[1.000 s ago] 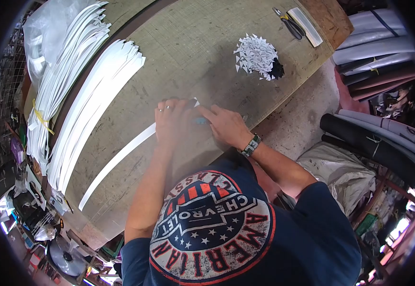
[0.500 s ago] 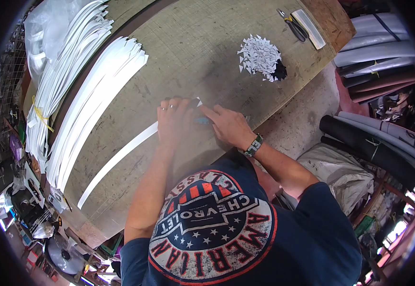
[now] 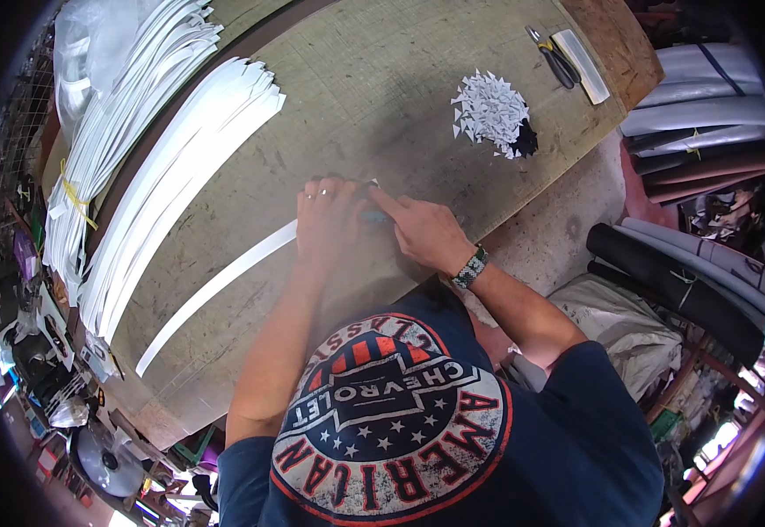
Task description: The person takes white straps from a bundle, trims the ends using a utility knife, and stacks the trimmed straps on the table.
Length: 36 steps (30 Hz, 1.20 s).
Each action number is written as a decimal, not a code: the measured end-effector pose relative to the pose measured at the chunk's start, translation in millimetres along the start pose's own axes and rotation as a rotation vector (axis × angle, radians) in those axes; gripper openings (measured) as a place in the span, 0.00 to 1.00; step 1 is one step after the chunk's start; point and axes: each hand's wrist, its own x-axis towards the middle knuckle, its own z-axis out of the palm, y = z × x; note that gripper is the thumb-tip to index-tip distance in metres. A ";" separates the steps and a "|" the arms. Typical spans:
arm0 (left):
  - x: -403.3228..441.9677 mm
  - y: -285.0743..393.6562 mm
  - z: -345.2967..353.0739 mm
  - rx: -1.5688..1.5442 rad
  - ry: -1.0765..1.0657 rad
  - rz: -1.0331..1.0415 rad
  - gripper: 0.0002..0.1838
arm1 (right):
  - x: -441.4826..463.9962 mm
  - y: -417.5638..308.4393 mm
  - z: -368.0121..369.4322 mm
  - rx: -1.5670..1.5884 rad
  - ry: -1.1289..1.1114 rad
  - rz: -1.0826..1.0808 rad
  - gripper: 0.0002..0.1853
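Observation:
A long white strip [image 3: 224, 281] lies curved across the worktable. My left hand [image 3: 329, 220], with rings on its fingers, grips the strip near its upper end and presses it to the tabletop, fingers together. Close beside it, my right hand [image 3: 428, 233] is closed, with its index finger reaching to the strip's end. Under the right hand shows part of a teal tool [image 3: 373, 216] with a dark tip by the left fingertips; its kind is mostly hidden. A pile of small white triangular offcuts [image 3: 490, 107] lies farther up the table.
The worktable [image 3: 382, 83] carries a stack of white strips [image 3: 184, 167] and a bundle tied with yellow [image 3: 127, 132] on the left. Pliers [image 3: 554, 60] and a pale block [image 3: 581, 66] lie at the far right. Material rolls [image 3: 690, 272] stand beyond the right edge.
The view has shifted slightly, so the table's contents appear moved. The white tip showing between my hands is less visible, and my right index finger sits nearer the left fingertips.

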 end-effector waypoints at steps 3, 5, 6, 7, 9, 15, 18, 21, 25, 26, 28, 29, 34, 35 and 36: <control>0.0 0.9 -1.1 -0.016 0.010 0.000 0.20 | 5.3 -7.5 -9.0 -0.041 -0.074 0.043 0.34; -2.3 -0.1 1.0 -0.004 0.012 0.010 0.22 | 6.7 -12.1 -14.2 -0.060 -0.122 0.076 0.34; -4.1 2.4 0.9 0.016 0.023 0.013 0.24 | 7.9 -13.6 -16.2 -0.066 -0.137 0.090 0.34; -7.3 7.1 0.9 0.035 0.035 0.018 0.25 | 9.0 -14.3 -18.3 -0.072 -0.152 0.105 0.34; -9.4 13.8 3.8 0.051 0.046 0.016 0.27 | 10.1 -13.1 -22.1 -0.065 -0.147 0.098 0.34; -20.9 24.7 15.7 0.032 0.075 -0.058 0.28 | 6.3 -6.3 -20.6 -0.025 -0.125 0.083 0.33; -20.8 27.4 16.1 0.061 0.091 -0.061 0.26 | 0.4 10.0 -17.3 0.010 -0.033 0.115 0.28; -25.8 34.9 15.1 0.099 0.069 -0.090 0.23 | -2.5 32.8 -24.6 0.253 0.157 0.119 0.17; -19.4 47.8 13.6 0.179 0.056 -0.150 0.23 | 24.6 48.1 -60.4 0.694 0.251 0.099 0.20; -20.3 51.4 17.4 0.192 0.071 -0.160 0.23 | 32.1 48.5 -71.1 0.778 0.253 0.102 0.22; -18.4 57.3 16.4 0.202 0.076 -0.174 0.23 | 48.4 48.1 -80.5 0.816 0.252 0.054 0.23; -18.5 58.7 15.8 0.217 0.056 -0.179 0.23 | 56.1 48.3 -73.3 0.817 0.325 -0.016 0.23; -21.9 60.4 22.2 0.296 0.067 -0.168 0.25 | 44.7 87.6 -57.2 0.571 0.405 -0.333 0.13; -22.2 59.4 21.8 0.284 0.052 -0.180 0.25 | 37.2 92.2 -65.8 0.440 0.385 -0.420 0.12; -23.4 58.5 22.8 0.282 0.048 -0.188 0.25 | 29.8 94.9 -70.5 0.404 0.347 -0.391 0.13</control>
